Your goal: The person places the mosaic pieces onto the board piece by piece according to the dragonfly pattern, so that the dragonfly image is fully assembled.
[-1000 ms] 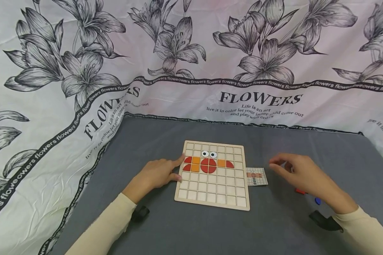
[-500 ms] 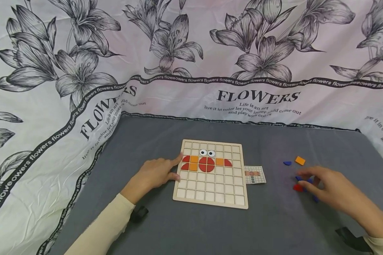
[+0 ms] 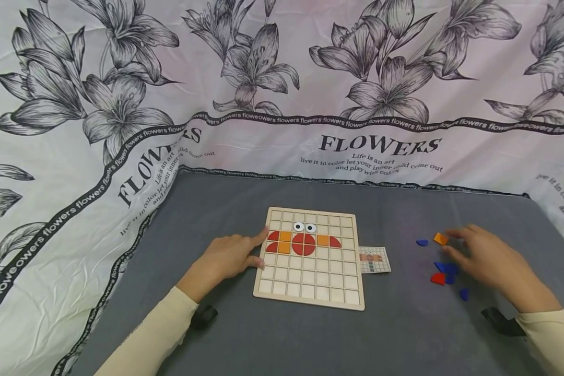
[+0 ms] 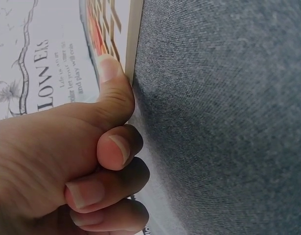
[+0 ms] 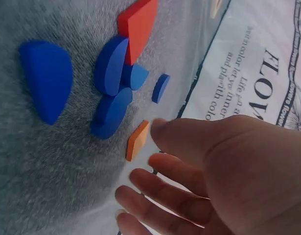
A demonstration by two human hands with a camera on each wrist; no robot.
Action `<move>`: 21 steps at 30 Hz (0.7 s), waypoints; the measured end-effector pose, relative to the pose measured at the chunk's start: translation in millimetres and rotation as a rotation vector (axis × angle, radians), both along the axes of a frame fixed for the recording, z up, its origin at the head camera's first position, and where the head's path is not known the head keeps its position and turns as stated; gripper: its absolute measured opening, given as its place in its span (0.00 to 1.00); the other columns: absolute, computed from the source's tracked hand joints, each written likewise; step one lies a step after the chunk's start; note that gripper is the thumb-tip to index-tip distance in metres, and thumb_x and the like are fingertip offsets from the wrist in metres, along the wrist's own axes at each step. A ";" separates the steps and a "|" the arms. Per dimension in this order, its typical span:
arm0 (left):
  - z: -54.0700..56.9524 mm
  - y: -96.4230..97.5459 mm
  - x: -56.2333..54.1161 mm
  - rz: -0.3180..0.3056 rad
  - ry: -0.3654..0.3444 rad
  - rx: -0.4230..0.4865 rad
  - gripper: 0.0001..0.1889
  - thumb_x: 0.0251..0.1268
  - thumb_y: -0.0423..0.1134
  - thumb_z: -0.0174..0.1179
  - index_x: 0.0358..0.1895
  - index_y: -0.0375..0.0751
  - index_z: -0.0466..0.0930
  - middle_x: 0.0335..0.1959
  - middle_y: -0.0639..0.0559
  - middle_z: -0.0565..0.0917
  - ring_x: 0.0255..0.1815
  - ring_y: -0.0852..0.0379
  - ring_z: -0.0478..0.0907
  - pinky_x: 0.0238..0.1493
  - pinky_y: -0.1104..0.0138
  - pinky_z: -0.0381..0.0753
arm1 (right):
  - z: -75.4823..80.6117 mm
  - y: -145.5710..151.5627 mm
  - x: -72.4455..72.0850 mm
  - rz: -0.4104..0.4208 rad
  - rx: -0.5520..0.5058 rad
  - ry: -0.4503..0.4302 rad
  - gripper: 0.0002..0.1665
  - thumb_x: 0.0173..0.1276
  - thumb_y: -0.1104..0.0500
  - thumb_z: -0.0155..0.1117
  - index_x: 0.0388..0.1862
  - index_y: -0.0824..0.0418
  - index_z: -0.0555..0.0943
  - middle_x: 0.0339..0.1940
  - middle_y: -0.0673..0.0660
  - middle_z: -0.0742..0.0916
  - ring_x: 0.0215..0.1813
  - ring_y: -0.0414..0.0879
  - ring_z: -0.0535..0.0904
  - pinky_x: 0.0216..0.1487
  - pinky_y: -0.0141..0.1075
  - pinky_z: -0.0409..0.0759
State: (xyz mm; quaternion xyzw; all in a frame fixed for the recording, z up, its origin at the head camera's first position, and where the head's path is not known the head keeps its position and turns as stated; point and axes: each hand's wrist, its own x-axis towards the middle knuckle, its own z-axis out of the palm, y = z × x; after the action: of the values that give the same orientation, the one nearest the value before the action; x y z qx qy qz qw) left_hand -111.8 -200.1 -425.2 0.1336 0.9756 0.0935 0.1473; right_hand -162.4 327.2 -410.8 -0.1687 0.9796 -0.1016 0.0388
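My left hand [image 3: 225, 256] rests at the left edge of a wooden grid board [image 3: 310, 302], its index finger and thumb touching the rim apart from each other. In the left wrist view the thumb [image 4: 111, 88] presses that rim; the other visible fingers are curled. Set in the board are red and orange tiles and two round eye pieces [image 3: 304, 227]. On the right, my right hand [image 3: 486, 256] hovers beside an orange square tile [image 3: 440, 238], thumb and fingers spread. The right wrist view has the thumb tip near the orange tile [image 5: 138, 141], nothing gripped.
A small printed pattern card [image 3: 375, 260] lies against the board's right side. Between card and right hand are a blue piece [image 3: 422, 243], a clump of blue pieces [image 3: 445, 268], a red piece [image 3: 437, 279] and another blue piece [image 3: 464, 294]. Flower-printed cloth [image 3: 263, 146] borders the grey table.
My right hand moved from beside the card over to the loose pieces, then up from the blue and red clump to the orange tile. The left hand stayed on the board's edge.
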 end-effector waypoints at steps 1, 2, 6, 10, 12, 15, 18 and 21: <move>-0.3 -0.1 0.0 -0.002 -0.001 -0.002 0.45 0.69 0.60 0.67 0.86 0.59 0.58 0.53 0.42 0.88 0.43 0.52 0.81 0.37 0.55 0.78 | -0.9 -0.6 -2.4 0.006 0.002 -0.005 0.27 0.75 0.53 0.71 0.64 0.70 0.82 0.58 0.73 0.83 0.55 0.69 0.82 0.45 0.64 0.79; -0.4 -0.2 0.0 -0.002 -0.001 -0.003 0.45 0.69 0.60 0.67 0.86 0.59 0.58 0.53 0.42 0.88 0.42 0.52 0.81 0.37 0.55 0.78 | -1.8 -1.4 -4.6 0.012 0.003 -0.008 0.27 0.75 0.53 0.71 0.63 0.70 0.83 0.58 0.73 0.83 0.55 0.70 0.82 0.46 0.65 0.79; -0.9 -1.2 -0.5 -0.006 0.004 -0.012 0.45 0.69 0.60 0.67 0.86 0.59 0.57 0.51 0.41 0.88 0.43 0.52 0.82 0.38 0.55 0.78 | -5.6 -4.2 -10.2 0.025 0.009 -0.013 0.24 0.73 0.54 0.73 0.60 0.68 0.85 0.56 0.71 0.83 0.54 0.68 0.82 0.45 0.64 0.79; 1.5 -1.1 -0.9 -0.014 0.007 -0.006 0.46 0.69 0.60 0.67 0.86 0.57 0.58 0.51 0.41 0.88 0.46 0.50 0.83 0.40 0.54 0.79 | -5.1 -5.0 -13.2 0.017 -0.009 -0.011 0.22 0.72 0.56 0.74 0.59 0.66 0.85 0.56 0.70 0.83 0.54 0.68 0.82 0.45 0.65 0.79; 2.4 -1.1 -0.7 -0.016 0.004 0.000 0.46 0.69 0.59 0.67 0.86 0.57 0.58 0.51 0.41 0.88 0.47 0.50 0.84 0.40 0.53 0.80 | -5.2 -5.1 -14.9 0.014 -0.020 -0.012 0.22 0.72 0.56 0.74 0.59 0.66 0.85 0.56 0.70 0.83 0.54 0.68 0.82 0.45 0.64 0.79; 2.1 -1.4 -1.2 -0.015 0.004 0.007 0.45 0.69 0.60 0.67 0.86 0.58 0.57 0.54 0.41 0.88 0.51 0.49 0.84 0.42 0.52 0.81 | -6.1 -5.1 -18.0 0.006 -0.033 -0.016 0.20 0.72 0.57 0.73 0.58 0.66 0.85 0.54 0.69 0.84 0.53 0.67 0.82 0.44 0.64 0.79; 1.1 -1.9 -1.5 -0.014 0.004 0.008 0.45 0.69 0.60 0.66 0.86 0.59 0.57 0.56 0.41 0.88 0.52 0.49 0.84 0.43 0.52 0.81 | -7.6 -4.5 -21.2 0.010 -0.044 -0.020 0.18 0.72 0.58 0.73 0.55 0.68 0.86 0.51 0.68 0.85 0.50 0.66 0.83 0.44 0.62 0.80; 0.8 -2.5 -1.3 -0.019 0.008 0.012 0.45 0.69 0.60 0.67 0.86 0.59 0.57 0.55 0.42 0.88 0.51 0.49 0.85 0.42 0.52 0.81 | -7.9 -2.6 -24.5 0.030 -0.054 -0.034 0.17 0.71 0.59 0.74 0.51 0.71 0.85 0.46 0.66 0.87 0.46 0.62 0.84 0.44 0.58 0.82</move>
State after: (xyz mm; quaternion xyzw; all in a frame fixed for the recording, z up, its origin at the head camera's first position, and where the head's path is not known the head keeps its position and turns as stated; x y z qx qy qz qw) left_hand -113.1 -202.6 -424.4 0.1440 0.9743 0.0974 0.1435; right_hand -186.9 324.6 -418.7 -0.1824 0.9731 -0.1303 0.0522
